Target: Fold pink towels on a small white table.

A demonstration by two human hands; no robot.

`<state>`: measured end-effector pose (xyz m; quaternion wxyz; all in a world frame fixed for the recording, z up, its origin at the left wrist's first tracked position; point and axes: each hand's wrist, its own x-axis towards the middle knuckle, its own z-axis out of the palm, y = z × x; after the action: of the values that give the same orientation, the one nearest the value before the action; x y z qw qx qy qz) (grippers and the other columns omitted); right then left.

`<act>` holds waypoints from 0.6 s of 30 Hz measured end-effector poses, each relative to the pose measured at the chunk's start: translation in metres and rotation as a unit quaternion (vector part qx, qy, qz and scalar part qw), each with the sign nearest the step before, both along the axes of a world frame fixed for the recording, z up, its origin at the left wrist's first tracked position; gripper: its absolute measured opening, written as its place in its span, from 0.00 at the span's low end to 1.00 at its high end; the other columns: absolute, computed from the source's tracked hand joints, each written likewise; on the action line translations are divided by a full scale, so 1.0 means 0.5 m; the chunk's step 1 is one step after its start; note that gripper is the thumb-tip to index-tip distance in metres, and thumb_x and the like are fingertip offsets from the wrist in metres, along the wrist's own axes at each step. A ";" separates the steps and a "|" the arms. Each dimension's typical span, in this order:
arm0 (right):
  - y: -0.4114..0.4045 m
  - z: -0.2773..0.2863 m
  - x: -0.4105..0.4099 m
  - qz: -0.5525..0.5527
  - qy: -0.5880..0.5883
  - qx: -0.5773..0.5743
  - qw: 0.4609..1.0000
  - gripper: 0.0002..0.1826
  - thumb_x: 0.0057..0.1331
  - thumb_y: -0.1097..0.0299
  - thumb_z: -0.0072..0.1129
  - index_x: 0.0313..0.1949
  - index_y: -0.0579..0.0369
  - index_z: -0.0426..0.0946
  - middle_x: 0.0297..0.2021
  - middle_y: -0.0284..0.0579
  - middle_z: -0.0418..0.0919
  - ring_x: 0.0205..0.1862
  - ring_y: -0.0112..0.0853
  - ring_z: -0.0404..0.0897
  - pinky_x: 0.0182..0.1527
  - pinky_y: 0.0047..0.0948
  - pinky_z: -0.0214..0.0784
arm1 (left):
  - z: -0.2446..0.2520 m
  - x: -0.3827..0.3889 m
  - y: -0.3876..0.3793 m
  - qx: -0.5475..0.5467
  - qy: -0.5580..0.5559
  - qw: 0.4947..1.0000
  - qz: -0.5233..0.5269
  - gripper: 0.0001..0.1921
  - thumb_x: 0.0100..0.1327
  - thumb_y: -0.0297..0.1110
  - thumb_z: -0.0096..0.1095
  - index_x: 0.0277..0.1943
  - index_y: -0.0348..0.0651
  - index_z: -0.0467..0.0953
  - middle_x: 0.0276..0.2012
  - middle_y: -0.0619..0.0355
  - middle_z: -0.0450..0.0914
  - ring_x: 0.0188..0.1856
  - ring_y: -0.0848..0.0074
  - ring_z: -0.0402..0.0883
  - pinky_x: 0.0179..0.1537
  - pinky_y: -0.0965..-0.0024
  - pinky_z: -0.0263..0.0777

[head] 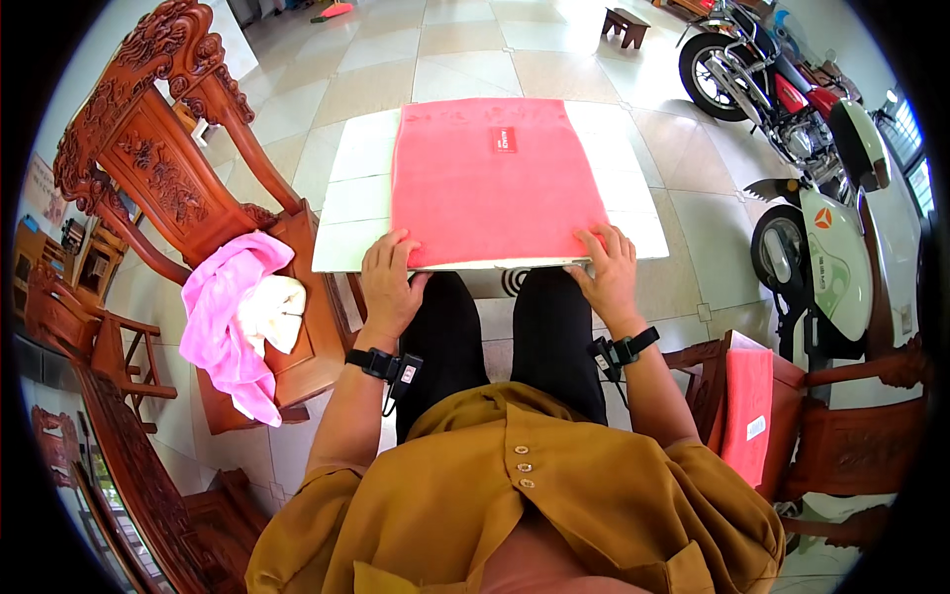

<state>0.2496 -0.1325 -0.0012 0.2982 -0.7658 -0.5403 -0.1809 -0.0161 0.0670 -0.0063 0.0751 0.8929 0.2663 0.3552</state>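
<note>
A coral-pink towel (493, 189) lies flat on a white tabletop (356, 178) before me, with a small red label (503, 139) near its far edge. My left hand (393, 286) rests at the towel's near left corner, fingertips on the cloth and thumb by the table edge. At the near right corner, my right hand (610, 275) touches the cloth in much the same way. Both corners are partly covered by my fingers, and no fabric is lifted. Each wrist wears a black strap with a small device.
On the left, a carved wooden chair (297, 364) holds a bright pink cloth (223, 319) and a cream cloth (278, 308). To the right, a folded coral towel (746, 416) lies on wooden furniture. A motorcycle (787, 89), a pale scooter (839, 267) and a low stool (625, 28) stand beyond.
</note>
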 end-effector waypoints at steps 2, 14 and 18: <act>-0.007 0.005 -0.007 -0.007 0.018 0.001 1.000 0.29 0.46 0.67 0.73 0.50 0.50 0.75 0.48 0.48 0.71 0.55 0.46 0.68 0.57 0.47 0.59 | 0.002 0.010 -0.005 0.007 -0.045 0.999 0.017 0.20 0.50 0.30 0.71 0.47 0.43 0.72 0.52 0.51 0.74 0.56 0.55 0.71 0.57 0.55 0.62; -0.019 -0.007 -0.022 0.005 0.030 0.079 0.996 0.19 0.46 0.77 0.65 0.41 0.52 0.75 0.38 0.46 0.69 0.45 0.45 0.70 0.50 0.42 0.63 | -0.020 -0.008 -0.041 0.025 -0.092 0.995 0.039 0.15 0.49 0.20 0.62 0.42 0.42 0.73 0.48 0.50 0.73 0.54 0.54 0.71 0.57 0.55 0.63; -0.023 -0.016 -0.021 -0.002 0.032 0.066 0.997 0.19 0.46 0.81 0.63 0.40 0.53 0.75 0.40 0.46 0.70 0.47 0.46 0.72 0.52 0.41 0.65 | -0.021 -0.010 -0.044 0.023 -0.109 0.993 0.037 0.15 0.49 0.19 0.58 0.41 0.42 0.72 0.48 0.51 0.73 0.54 0.54 0.71 0.57 0.55 0.63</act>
<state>0.2393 -0.1438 -0.0092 0.3647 -0.7510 -0.5156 -0.1927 -0.0211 0.0452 -0.0165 0.0700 0.8399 0.2808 0.4591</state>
